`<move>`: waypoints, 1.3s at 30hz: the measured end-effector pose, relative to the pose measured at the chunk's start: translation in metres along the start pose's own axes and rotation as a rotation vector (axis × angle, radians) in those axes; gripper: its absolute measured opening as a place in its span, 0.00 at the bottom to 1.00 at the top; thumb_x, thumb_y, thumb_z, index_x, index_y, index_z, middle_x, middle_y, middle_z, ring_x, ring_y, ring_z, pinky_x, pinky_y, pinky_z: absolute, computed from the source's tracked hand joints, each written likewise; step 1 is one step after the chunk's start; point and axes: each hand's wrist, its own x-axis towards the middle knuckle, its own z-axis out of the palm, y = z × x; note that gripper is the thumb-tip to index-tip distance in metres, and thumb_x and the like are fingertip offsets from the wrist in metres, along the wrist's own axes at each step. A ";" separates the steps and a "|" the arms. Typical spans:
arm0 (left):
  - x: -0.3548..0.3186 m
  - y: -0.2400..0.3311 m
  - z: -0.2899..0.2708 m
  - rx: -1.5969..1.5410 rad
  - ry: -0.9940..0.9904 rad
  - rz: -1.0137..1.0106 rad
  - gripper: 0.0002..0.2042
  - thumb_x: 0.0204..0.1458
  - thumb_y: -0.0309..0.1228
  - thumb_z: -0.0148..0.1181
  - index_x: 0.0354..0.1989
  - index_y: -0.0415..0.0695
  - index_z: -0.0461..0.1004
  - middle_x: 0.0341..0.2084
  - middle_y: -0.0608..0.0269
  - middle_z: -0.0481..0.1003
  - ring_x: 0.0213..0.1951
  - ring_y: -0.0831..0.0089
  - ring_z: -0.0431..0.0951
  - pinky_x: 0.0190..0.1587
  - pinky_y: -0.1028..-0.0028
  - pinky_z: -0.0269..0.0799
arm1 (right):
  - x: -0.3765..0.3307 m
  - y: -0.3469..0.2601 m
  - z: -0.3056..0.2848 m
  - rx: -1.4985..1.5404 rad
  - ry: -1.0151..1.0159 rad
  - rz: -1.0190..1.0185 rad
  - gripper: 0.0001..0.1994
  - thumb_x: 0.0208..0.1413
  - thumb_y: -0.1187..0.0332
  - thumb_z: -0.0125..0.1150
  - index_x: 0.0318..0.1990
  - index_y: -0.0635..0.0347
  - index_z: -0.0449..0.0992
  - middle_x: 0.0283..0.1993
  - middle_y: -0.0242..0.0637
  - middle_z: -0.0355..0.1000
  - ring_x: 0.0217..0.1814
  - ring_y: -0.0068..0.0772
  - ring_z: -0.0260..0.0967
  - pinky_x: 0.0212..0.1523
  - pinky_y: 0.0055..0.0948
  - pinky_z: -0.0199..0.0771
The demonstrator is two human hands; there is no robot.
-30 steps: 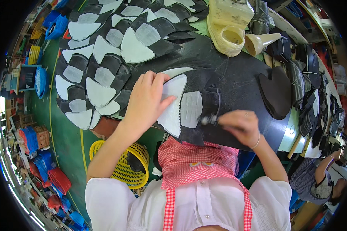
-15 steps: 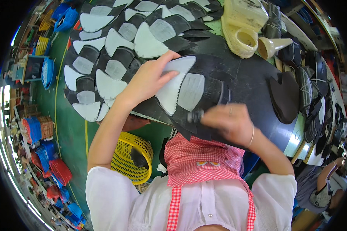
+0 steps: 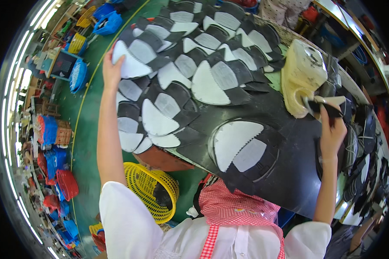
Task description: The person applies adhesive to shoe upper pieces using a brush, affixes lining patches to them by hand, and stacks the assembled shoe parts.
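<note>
My left hand (image 3: 113, 69) reaches to the far left of the table, thumb on top, pinching the edge of a black shoe upper piece with a white toothed-edge panel (image 3: 132, 64). My right hand (image 3: 333, 131) grips a black-handled brush (image 3: 328, 110), its tip at the round mouth of the cream-yellow glue container (image 3: 304, 73). In front of me, untouched, lies another shoe upper piece (image 3: 237, 140), black with a white panel and a pale grey patch. Several similar overlapping pieces (image 3: 212, 84) cover the left and far parts of the table.
The black table top (image 3: 298, 172) curves round in front of me. A pale funnel-shaped piece (image 3: 336, 100) lies beside the glue container. Dark shoe parts (image 3: 363, 151) are heaped along the right edge. Below the table's left side stands a yellow basket (image 3: 170, 207). A person (image 3: 283, 11) is at the far side.
My left hand has left the piece in front of me and moved far left onto another piece. My right hand has carried the brush right to the glue container. The view has shifted.
</note>
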 end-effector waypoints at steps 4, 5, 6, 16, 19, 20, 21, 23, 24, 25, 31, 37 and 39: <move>-0.035 0.060 0.045 0.356 0.121 0.532 0.24 0.48 0.32 0.66 0.55 0.43 0.69 0.47 0.55 0.74 0.53 0.59 0.69 0.55 0.61 0.62 | 0.007 0.024 0.017 0.181 -0.132 0.400 0.10 0.59 0.66 0.62 0.45 0.59 0.77 0.21 0.22 0.64 0.18 0.11 0.55 0.19 0.17 0.51; -0.063 0.092 0.055 0.137 -0.121 0.385 0.19 0.48 0.30 0.65 0.50 0.46 0.74 0.46 0.60 0.74 0.50 0.62 0.71 0.52 0.66 0.64 | 0.010 0.034 0.010 0.232 0.055 0.402 0.08 0.59 0.66 0.62 0.39 0.60 0.77 0.18 0.21 0.62 0.15 0.11 0.52 0.17 0.17 0.47; -0.087 0.111 0.063 0.013 -0.331 0.308 0.13 0.49 0.28 0.63 0.45 0.48 0.77 0.43 0.63 0.74 0.48 0.65 0.72 0.48 0.70 0.65 | 0.009 0.038 0.000 0.277 0.116 0.436 0.07 0.59 0.66 0.63 0.35 0.59 0.75 0.18 0.21 0.61 0.15 0.11 0.51 0.17 0.17 0.45; -0.215 0.200 0.082 0.023 -0.909 0.374 0.25 0.50 0.37 0.64 0.57 0.45 0.68 0.47 0.55 0.67 0.51 0.57 0.69 0.53 0.66 0.66 | -0.054 -0.041 0.036 0.344 -0.291 0.396 0.08 0.55 0.71 0.65 0.39 0.64 0.76 0.20 0.29 0.68 0.19 0.16 0.63 0.21 0.19 0.61; -0.220 0.203 0.081 0.036 -0.894 0.360 0.24 0.51 0.37 0.63 0.57 0.45 0.68 0.47 0.56 0.67 0.51 0.57 0.69 0.53 0.64 0.66 | -0.074 -0.056 0.039 0.161 -0.257 -0.031 0.08 0.51 0.73 0.65 0.39 0.57 0.77 0.31 0.37 0.74 0.25 0.31 0.72 0.25 0.27 0.71; -0.221 0.202 0.080 0.029 -0.894 0.345 0.24 0.51 0.36 0.63 0.56 0.46 0.68 0.47 0.56 0.67 0.51 0.57 0.69 0.54 0.64 0.66 | -0.088 -0.069 0.034 0.150 -0.393 -0.139 0.10 0.48 0.73 0.65 0.39 0.52 0.76 0.32 0.35 0.74 0.26 0.36 0.72 0.26 0.31 0.72; -0.221 0.205 0.082 0.015 -0.892 0.340 0.24 0.51 0.36 0.63 0.56 0.47 0.68 0.46 0.56 0.67 0.52 0.57 0.69 0.54 0.64 0.66 | -0.106 -0.077 0.033 0.237 -0.480 -0.258 0.12 0.45 0.73 0.64 0.40 0.49 0.76 0.32 0.32 0.74 0.27 0.35 0.72 0.27 0.32 0.72; -0.220 0.204 0.083 0.014 -0.879 0.347 0.23 0.51 0.35 0.63 0.56 0.47 0.68 0.46 0.57 0.68 0.51 0.57 0.69 0.54 0.64 0.67 | -0.128 -0.096 0.020 0.311 -0.745 -0.312 0.12 0.45 0.73 0.61 0.39 0.49 0.77 0.31 0.31 0.74 0.27 0.34 0.73 0.28 0.30 0.73; -0.219 0.203 0.083 0.008 -0.877 0.359 0.23 0.51 0.35 0.63 0.56 0.47 0.68 0.46 0.57 0.68 0.51 0.57 0.70 0.53 0.64 0.67 | -0.125 -0.091 0.017 0.367 -0.667 -0.295 0.11 0.45 0.74 0.62 0.39 0.51 0.77 0.31 0.31 0.75 0.28 0.34 0.74 0.28 0.30 0.73; -0.218 0.202 0.083 0.001 -0.877 0.371 0.23 0.51 0.35 0.63 0.55 0.47 0.68 0.46 0.57 0.68 0.51 0.58 0.70 0.53 0.65 0.67 | -0.120 -0.082 0.014 0.422 -0.590 -0.276 0.10 0.46 0.74 0.63 0.38 0.53 0.78 0.31 0.32 0.75 0.28 0.34 0.74 0.28 0.29 0.73; -0.215 0.203 0.084 0.023 -0.909 0.304 0.22 0.51 0.36 0.63 0.55 0.48 0.69 0.46 0.59 0.69 0.52 0.60 0.71 0.54 0.66 0.67 | -0.134 -0.059 -0.008 0.215 -0.379 -0.213 0.14 0.41 0.81 0.66 0.38 0.58 0.78 0.32 0.39 0.76 0.30 0.37 0.75 0.30 0.29 0.76; -0.214 0.205 0.081 0.050 -0.936 0.282 0.22 0.51 0.37 0.63 0.54 0.47 0.69 0.46 0.59 0.69 0.52 0.61 0.71 0.54 0.66 0.67 | -0.106 -0.071 -0.008 0.251 -0.243 0.034 0.11 0.49 0.81 0.62 0.40 0.59 0.77 0.31 0.40 0.74 0.25 0.31 0.72 0.25 0.26 0.69; -0.215 0.201 0.083 0.039 -0.924 0.287 0.21 0.51 0.37 0.62 0.54 0.47 0.69 0.46 0.59 0.69 0.51 0.61 0.71 0.53 0.66 0.67 | -0.083 -0.064 0.008 0.118 -0.143 0.080 0.10 0.49 0.79 0.62 0.40 0.58 0.77 0.31 0.40 0.73 0.27 0.36 0.73 0.27 0.29 0.71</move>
